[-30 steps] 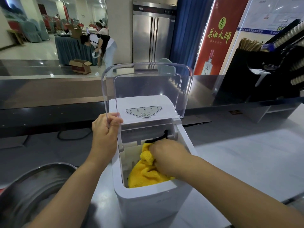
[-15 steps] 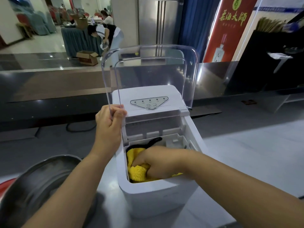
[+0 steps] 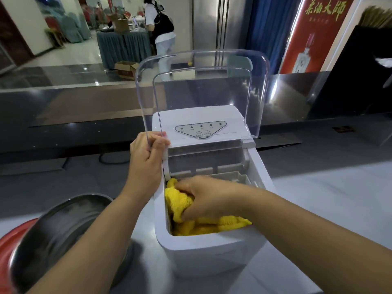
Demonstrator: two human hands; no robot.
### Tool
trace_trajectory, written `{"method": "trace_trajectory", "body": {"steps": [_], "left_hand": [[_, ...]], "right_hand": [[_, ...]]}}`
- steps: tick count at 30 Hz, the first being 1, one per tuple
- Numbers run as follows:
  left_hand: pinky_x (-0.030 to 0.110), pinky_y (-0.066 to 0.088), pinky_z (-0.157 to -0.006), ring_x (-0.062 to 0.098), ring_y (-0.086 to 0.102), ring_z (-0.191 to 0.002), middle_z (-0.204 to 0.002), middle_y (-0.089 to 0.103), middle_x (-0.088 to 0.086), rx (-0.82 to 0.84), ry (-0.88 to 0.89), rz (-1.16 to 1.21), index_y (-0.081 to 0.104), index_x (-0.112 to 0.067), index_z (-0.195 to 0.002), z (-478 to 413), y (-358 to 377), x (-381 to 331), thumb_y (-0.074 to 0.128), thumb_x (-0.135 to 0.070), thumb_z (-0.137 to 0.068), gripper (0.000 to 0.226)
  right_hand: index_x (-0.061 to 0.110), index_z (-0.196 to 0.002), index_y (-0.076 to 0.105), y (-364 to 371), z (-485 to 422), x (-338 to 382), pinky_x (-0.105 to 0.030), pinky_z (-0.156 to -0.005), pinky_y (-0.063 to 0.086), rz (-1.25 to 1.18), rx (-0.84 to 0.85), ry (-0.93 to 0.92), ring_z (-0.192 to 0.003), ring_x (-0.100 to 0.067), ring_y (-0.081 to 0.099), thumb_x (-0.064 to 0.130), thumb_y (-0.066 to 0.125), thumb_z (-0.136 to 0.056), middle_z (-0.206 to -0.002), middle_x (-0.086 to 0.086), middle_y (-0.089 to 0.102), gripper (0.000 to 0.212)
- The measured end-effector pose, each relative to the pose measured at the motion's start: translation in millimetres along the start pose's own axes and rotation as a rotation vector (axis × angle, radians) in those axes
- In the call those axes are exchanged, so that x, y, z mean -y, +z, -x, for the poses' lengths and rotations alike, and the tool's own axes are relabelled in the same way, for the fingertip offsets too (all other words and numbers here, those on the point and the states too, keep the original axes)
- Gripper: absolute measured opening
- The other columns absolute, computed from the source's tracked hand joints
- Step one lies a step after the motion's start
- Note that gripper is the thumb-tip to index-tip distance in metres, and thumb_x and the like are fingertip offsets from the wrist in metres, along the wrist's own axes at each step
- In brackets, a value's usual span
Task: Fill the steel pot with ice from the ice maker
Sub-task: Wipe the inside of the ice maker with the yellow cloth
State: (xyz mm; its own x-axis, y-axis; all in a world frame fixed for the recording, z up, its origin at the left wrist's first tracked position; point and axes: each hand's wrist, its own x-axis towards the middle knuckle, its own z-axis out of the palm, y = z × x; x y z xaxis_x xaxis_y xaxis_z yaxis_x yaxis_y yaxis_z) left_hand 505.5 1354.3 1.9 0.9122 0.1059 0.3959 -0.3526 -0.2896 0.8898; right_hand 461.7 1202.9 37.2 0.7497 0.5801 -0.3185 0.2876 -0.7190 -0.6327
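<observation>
A white ice maker stands on the counter in front of me, its clear plastic lid swung upright. My left hand grips the lid's left edge. My right hand reaches down into the ice maker's bin and is closed on a yellow cloth that fills the bin. No ice shows; the cloth and my hand hide the bin's bottom. The steel pot stands at the lower left beside the ice maker, partly behind my left forearm.
A red object lies under the pot at the left edge. A black power cord runs behind the machine. A dark raised ledge crosses the back of the counter. A person stands at a draped table far beyond.
My right hand has pushed deeper into the bin with the yellow cloth, covering the black piece seen earlier. The view has moved closer and tilted down. My left hand stays on the lid.
</observation>
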Motion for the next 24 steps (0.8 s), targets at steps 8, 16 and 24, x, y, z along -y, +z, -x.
{"method": "trace_trajectory", "body": {"steps": [8, 16, 24], "left_hand": [[0.036, 0.042, -0.098, 0.023, 0.048, -0.115, -0.105, 0.053, -0.014, 0.009, 0.001, 0.013, 0.058, -0.03, -0.083, -1.5, 0.8, 1.4, 0.043, -0.02, -0.1, 0.024], [0.047, 0.039, -0.102, 0.022, 0.047, -0.116, -0.105, 0.054, -0.017, 0.006, 0.038, -0.011, 0.059, -0.032, -0.082, -3.1, -1.7, 9.2, 0.043, -0.023, -0.099, 0.026], [0.049, 0.04, -0.101, 0.02, 0.05, -0.113, -0.101, 0.055, -0.015, 0.0, 0.073, -0.008, 0.061, -0.021, -0.078, -5.1, -2.1, 8.1, 0.043, -0.028, -0.095, 0.026]], "right_hand": [[0.018, -0.088, 0.05, 1.3, 13.7, -11.8, -0.031, -0.065, 0.04, 0.074, 0.291, -0.055, -0.073, -0.018, 0.045, 0.004, 0.051, -0.085, -0.082, -0.002, 0.052, 0.014], [0.028, -0.114, 0.065, -2.3, 16.8, -15.6, -0.039, -0.089, 0.053, 0.114, 0.381, -0.026, -0.098, -0.021, 0.061, -0.006, 0.042, -0.083, -0.101, 0.014, 0.062, 0.051], [0.023, -0.123, 0.063, -19.7, 23.2, -14.0, -0.046, -0.083, 0.055, 0.306, 0.395, 0.075, -0.101, -0.029, 0.058, -0.011, 0.036, -0.084, -0.125, -0.001, 0.06, 0.058]]}}
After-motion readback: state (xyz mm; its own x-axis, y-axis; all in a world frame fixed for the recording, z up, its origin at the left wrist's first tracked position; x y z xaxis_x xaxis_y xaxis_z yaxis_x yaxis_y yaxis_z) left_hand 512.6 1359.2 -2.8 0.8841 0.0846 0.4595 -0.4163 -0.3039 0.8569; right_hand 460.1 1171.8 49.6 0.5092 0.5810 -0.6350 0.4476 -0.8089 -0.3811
